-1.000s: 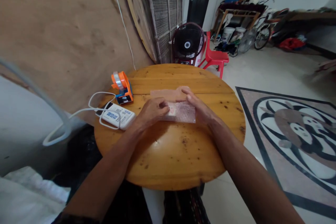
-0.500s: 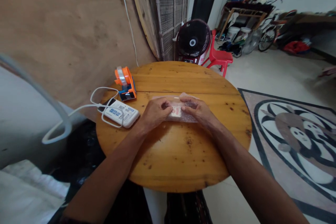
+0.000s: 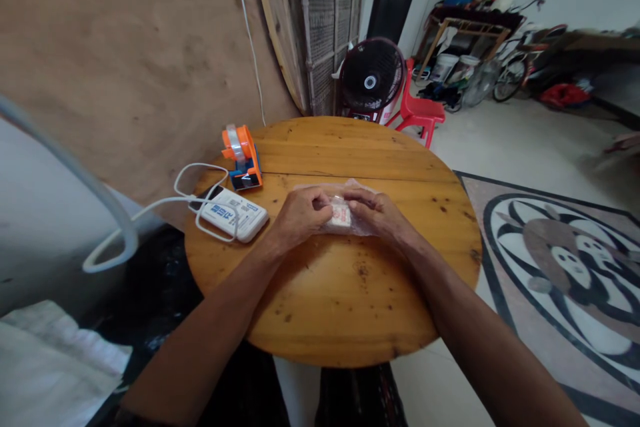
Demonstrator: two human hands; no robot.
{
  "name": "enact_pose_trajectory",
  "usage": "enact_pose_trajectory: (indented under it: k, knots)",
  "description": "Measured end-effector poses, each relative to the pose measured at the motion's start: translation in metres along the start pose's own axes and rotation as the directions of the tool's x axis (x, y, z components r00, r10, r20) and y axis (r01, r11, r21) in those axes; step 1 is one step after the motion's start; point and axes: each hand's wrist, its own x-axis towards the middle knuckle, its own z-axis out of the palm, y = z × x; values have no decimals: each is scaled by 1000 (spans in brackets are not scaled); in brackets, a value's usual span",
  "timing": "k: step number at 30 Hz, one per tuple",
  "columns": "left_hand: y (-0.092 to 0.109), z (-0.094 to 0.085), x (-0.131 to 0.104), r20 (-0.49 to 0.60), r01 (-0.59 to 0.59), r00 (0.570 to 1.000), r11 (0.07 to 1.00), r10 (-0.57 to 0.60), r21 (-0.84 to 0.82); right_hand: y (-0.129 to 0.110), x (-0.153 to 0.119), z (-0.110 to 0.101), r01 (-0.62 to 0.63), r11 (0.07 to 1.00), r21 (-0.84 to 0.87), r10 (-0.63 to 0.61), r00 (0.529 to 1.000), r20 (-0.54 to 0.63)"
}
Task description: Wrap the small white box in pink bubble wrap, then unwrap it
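On the round wooden table (image 3: 320, 293) lies a small white packet with red marks (image 3: 341, 216), partly covered by clear bubble wrap (image 3: 367, 228). My left hand (image 3: 303, 215) grips its left side, thumb and curled fingers pressed on the wrap. From the right, my right hand (image 3: 376, 212) grips the wrap with thumb and bent fingers beside the packet. The fingertips of both hands are partly hidden. Left of my hands is a white power bank (image 3: 240, 217) with a white cable looped over it, and behind that an orange and blue tape dispenser (image 3: 245, 159).
Beyond the table stand a dark fan (image 3: 371, 77) and a red plastic chair (image 3: 420, 107). A wooden wall panel (image 3: 125, 47) rises at the left. A thick white cable (image 3: 113, 213) hangs in the left foreground. A panda-patterned floor design (image 3: 565, 267) lies at the right.
The far part of the wrap has been folded lower over the packet, and the packet's red marks show more. Both hands have shifted only slightly. The whole view has moved a little.
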Motion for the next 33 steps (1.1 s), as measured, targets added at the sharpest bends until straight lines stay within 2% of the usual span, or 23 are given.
enact_pose_trajectory:
  k: [3,7,15,19,24,33]
  knots:
    - [0,0,0,1,9,1000,1000,-9,1,2,1,0,75,996,-56,-73,997,29]
    - [1,0,-1,-2,30,1000,1000,-30,2,2,0,1,132,991,-32,-132,991,18]
    - [-1,0,2,17,97,995,995,-97,-20,3,1,4,64,998,-12,-64,998,21]
    - [-5,1,3,25,108,994,993,-107,-54,7,4,9,77,997,-1,-77,997,2]
    - [-8,2,3,81,218,974,971,-211,-93,11,6,14,89,996,-22,-90,995,-41]
    - [-11,-14,-5,99,198,972,970,-213,144,21,10,17,96,993,-75,-103,990,-98]
